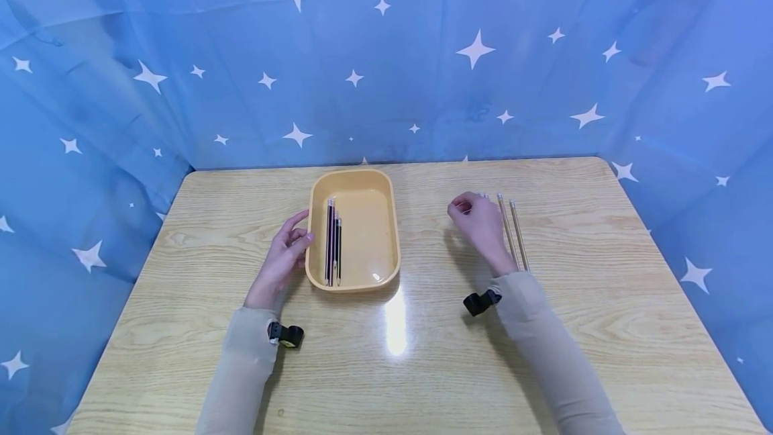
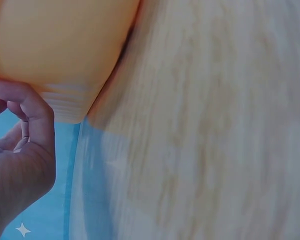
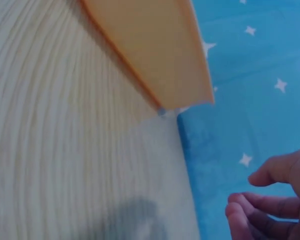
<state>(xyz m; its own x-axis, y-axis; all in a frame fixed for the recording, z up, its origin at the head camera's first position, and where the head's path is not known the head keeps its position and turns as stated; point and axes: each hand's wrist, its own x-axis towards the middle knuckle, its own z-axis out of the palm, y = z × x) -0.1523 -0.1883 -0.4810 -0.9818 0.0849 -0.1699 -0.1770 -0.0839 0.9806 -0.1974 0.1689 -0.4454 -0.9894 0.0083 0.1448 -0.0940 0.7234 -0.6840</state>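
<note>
Blue cloth with white stars hangs behind the wooden table and down both its sides. At the near left, a pale sleeve reaches in, with a small black device strapped at the wrist. The left hand holds the left side of a yellow tray, its thumb at the rim and its other fingers bent against the outer wall. The tray sits left of the table's middle, toward the far edge. Inside it, along the left wall, slim dark pencils lie close together, running near to far, with their pale ends at the far side. Just right of the tray's near end, a bright reflection shines on the wood.

Farther right, well apart from the tray, the right hand hangs loosely curled and holds nothing; the right wrist view shows a gap between thumb and fingers. Its pale sleeve comes from the near right, with another black device at the wrist. Just right of this hand lie two gold pencils, nearly side by side, partly hidden by the forearm. More pale pencil ends show at the hand's far side.
</note>
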